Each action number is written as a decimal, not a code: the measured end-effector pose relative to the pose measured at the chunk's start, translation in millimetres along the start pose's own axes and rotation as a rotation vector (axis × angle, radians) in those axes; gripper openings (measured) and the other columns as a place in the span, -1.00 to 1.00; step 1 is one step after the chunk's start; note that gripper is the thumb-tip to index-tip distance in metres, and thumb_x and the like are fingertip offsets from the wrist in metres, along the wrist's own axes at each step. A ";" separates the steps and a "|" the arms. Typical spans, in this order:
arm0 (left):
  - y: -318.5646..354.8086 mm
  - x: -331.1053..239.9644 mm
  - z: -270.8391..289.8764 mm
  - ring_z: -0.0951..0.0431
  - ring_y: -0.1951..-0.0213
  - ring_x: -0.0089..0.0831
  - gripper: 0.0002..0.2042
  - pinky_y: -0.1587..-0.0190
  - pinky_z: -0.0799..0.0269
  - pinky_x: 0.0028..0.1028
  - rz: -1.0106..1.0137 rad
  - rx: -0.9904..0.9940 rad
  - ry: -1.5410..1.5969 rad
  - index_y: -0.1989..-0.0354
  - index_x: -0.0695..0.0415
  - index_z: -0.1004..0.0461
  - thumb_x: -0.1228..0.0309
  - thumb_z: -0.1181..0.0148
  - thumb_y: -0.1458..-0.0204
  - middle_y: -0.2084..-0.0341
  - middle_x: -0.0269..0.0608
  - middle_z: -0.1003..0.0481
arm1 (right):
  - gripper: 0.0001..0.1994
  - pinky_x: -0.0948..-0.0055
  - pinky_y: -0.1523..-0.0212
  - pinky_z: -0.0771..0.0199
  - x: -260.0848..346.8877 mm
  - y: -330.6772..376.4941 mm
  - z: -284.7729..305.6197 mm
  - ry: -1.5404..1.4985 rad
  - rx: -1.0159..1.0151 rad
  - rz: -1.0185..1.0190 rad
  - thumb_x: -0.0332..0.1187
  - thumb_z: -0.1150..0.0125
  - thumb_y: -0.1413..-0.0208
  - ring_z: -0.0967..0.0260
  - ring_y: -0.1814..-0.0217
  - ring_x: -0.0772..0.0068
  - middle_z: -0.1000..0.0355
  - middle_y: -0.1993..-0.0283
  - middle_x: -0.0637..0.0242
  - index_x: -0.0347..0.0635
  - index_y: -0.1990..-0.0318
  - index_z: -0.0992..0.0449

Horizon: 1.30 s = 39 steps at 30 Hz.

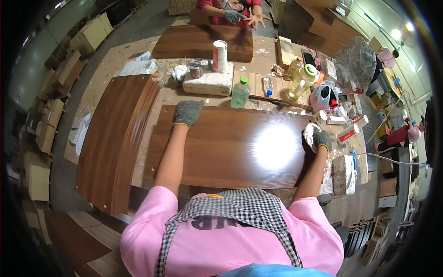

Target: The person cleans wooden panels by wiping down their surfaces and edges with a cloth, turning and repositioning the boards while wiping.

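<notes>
A brown wood-grain panel (221, 143) lies flat in front of me, with a bright glare on its right half. My left hand (188, 113), in a grey knit glove, is closed over the panel's far edge near its left corner; the fingertips are partly hidden. At the panel's right end, my right hand (322, 139), in a similar glove, is closed on a crumpled white cloth (311, 135). The cloth touches the panel's right edge.
Stacked brown panels (113, 138) stand at the left. Beyond my panel are a green-capped bottle (240, 93), a white block (207, 82) carrying cans, and a jug (302, 83). A fan (355, 62) is at the right. Across the table, a co-worker's hands (247, 18) are raised.
</notes>
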<state>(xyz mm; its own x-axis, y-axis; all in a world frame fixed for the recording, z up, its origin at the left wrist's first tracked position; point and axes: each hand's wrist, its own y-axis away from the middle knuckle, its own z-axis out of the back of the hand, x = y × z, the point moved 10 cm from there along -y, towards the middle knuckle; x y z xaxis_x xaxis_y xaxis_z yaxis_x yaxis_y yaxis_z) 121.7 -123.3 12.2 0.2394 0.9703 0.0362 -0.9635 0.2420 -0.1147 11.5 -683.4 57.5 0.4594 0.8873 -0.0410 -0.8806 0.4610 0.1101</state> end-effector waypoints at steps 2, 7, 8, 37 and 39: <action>-9.0 -7.2 -0.9 -0.63 0.25 0.03 -0.55 0.11 -0.50 -0.02 0.015 0.011 0.057 0.29 0.23 -0.63 0.18 0.15 -0.37 0.34 0.08 -0.64 | -0.52 0.02 -0.20 -0.45 -29.1 -32.1 -23.6 -0.064 -0.002 -0.033 -0.04 0.16 -0.37 -0.43 -0.27 -0.12 -0.48 -0.21 -0.05 -0.17 -0.10 -0.57; -4.2 -8.1 -9.4 -0.64 0.28 0.00 -0.65 0.14 -0.52 -0.04 -0.047 -0.021 -0.020 0.27 0.14 -0.64 0.25 0.09 -0.33 0.37 0.05 -0.63 | -0.36 -0.02 -0.23 -0.39 -54.7 -50.7 -50.4 -0.272 -0.069 -0.175 0.21 0.17 -0.31 -0.43 -0.23 -0.22 -0.48 -0.18 -0.14 -0.13 -0.15 -0.55; -4.1 -5.1 -11.1 -0.64 0.28 -0.01 -0.68 0.15 -0.52 -0.04 -0.025 0.003 -0.014 0.25 0.13 -0.63 0.27 0.08 -0.33 0.37 0.04 -0.63 | -0.36 -0.02 -0.23 -0.39 -49.3 -47.4 -47.0 -0.277 -0.073 -0.168 0.21 0.17 -0.31 -0.43 -0.23 -0.22 -0.48 -0.18 -0.14 -0.13 -0.15 -0.55; -5.8 -6.2 -16.0 -0.64 0.21 -0.06 -0.68 0.02 -0.48 -0.09 -0.077 -0.068 -0.046 0.19 0.10 -0.65 0.28 0.09 -0.33 0.29 -0.03 -0.66 | -0.28 0.00 -0.26 -0.39 -52.6 -46.2 -43.5 -0.297 0.024 -0.253 0.27 0.20 -0.27 -0.42 -0.26 -0.21 -0.46 -0.20 -0.15 -0.17 -0.15 -0.58; -6.8 -9.3 -14.4 -0.64 0.21 -0.06 -0.69 0.03 -0.48 -0.09 -0.079 -0.058 -0.039 0.18 0.09 -0.65 0.29 0.08 -0.33 0.30 -0.04 -0.66 | -0.28 0.01 -0.26 -0.39 -55.1 -48.7 -45.6 -0.295 0.006 -0.249 0.27 0.20 -0.26 -0.42 -0.26 -0.21 -0.46 -0.20 -0.15 -0.17 -0.15 -0.57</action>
<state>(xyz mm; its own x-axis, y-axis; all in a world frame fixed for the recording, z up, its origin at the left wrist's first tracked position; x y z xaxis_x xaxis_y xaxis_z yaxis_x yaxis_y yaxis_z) 127.7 -133.8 -1.7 0.3080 0.9475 0.0854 -0.9331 0.3184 -0.1670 23.7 -754.1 9.1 0.6739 0.7052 0.2206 -0.7373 0.6613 0.1383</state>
